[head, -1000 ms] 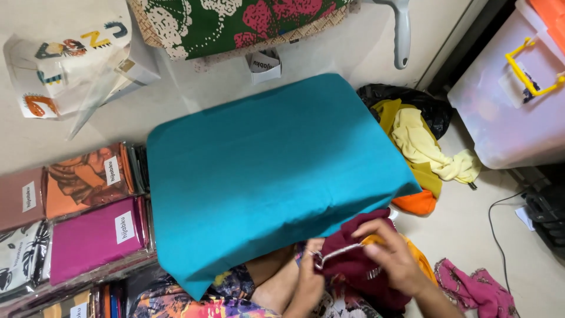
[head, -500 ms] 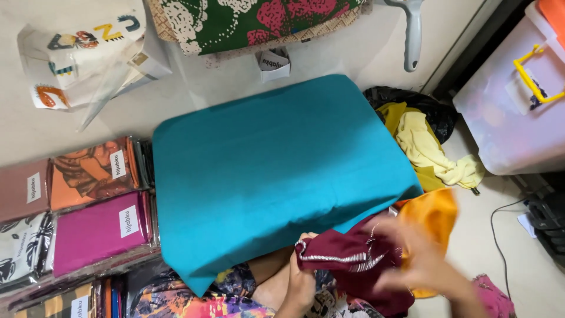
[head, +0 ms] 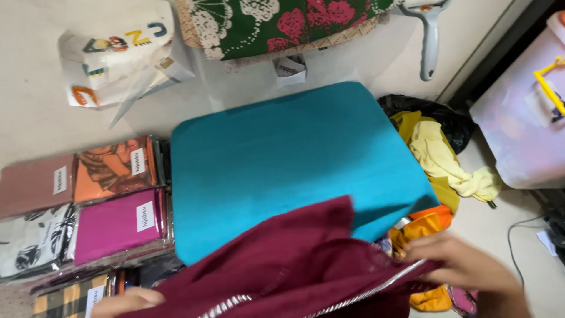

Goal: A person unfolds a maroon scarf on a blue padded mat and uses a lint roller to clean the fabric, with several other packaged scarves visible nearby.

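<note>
Gripping a maroon cloth (head: 282, 265) at two ends, the person's hands sit well apart at the bottom of the view: the right hand (head: 465, 265) is closed on the cloth's right edge, where a silver trim runs along the hem, and the left hand (head: 126, 300) shows only as curled fingers at the lower left, pressed to the cloth's underside, so its hold cannot be told for certain. Between them the cloth hangs spread and slack, its upper edge lapping over the near side of the teal pad (head: 294, 159). The likely trouble is a snag or a slip. The right hand is blurred, and a loose hold there could let the trimmed edge drop onto the orange cloth (head: 424, 227) just beside it. The slack middle could also bunch or fold on the pad and lie crooked. On the left, the cloth's lower corner hangs near the packed scarves (head: 112, 224) and could drag across their plastic wraps. A yellow heap (head: 441, 159) lies farther right.
</note>
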